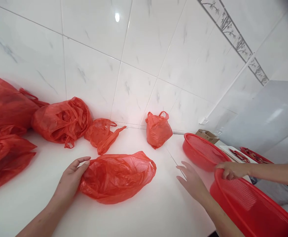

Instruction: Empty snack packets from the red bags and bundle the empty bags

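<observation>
A red plastic bag (116,177) lies with its mouth spread wide on the white table, and its inside shows. My left hand (71,179) holds the bag's left rim between thumb and fingers. To the right of the bag, my right hand (192,181) hovers over the tabletop, fingers apart and holding nothing. Just beyond it are a red mesh basket (199,149) and a larger red basket (252,204). Another person's hand (232,169) grips the rim of the larger one.
Filled red bags (62,121) crowd the left side, and a crumpled red bag (103,133) lies near the wall. A small tied bag (158,130) stands at the back. A cardboard box (206,135) and a red tray (254,154) are at the right. A tiled wall (139,89) bounds the table.
</observation>
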The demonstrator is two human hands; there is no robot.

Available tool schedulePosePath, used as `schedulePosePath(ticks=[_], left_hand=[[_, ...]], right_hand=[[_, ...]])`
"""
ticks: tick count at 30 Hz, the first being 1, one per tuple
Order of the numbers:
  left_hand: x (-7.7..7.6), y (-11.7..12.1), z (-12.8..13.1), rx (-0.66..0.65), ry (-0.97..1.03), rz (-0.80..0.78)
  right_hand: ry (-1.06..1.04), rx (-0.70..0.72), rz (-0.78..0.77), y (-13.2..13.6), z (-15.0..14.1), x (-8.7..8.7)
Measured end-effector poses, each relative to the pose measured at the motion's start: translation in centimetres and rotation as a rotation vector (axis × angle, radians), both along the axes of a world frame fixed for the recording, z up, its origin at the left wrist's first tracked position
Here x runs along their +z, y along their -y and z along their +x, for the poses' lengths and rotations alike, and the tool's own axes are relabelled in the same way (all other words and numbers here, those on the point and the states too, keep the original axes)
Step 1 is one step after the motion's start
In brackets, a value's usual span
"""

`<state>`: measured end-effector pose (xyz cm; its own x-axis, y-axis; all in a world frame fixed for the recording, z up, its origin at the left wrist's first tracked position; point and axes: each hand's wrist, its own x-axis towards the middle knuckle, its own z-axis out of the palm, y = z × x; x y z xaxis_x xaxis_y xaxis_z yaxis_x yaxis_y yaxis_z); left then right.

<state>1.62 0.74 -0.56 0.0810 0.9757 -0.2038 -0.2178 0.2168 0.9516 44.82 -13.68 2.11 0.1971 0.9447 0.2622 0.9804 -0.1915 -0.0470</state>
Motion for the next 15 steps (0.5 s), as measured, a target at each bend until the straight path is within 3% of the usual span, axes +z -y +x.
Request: schedulePosePath(ticks=[4,9,15], left_hand=[[0.3,0.1,0.1,0.014,0.006,-0.009],[0.8,0.3,0.2,0.022,0.044,-0.01],[1.0,0.3,0.0,0.035,0.075,-0.018]], right_hand=[[0.115,-0.092,0.122,-1.3,1.5,-0.3],[0.358,-0.275,0.324,-3.4,3.1,1.3],[0.236,-0.206,-0.023,-2.4,1.8,2.9]])
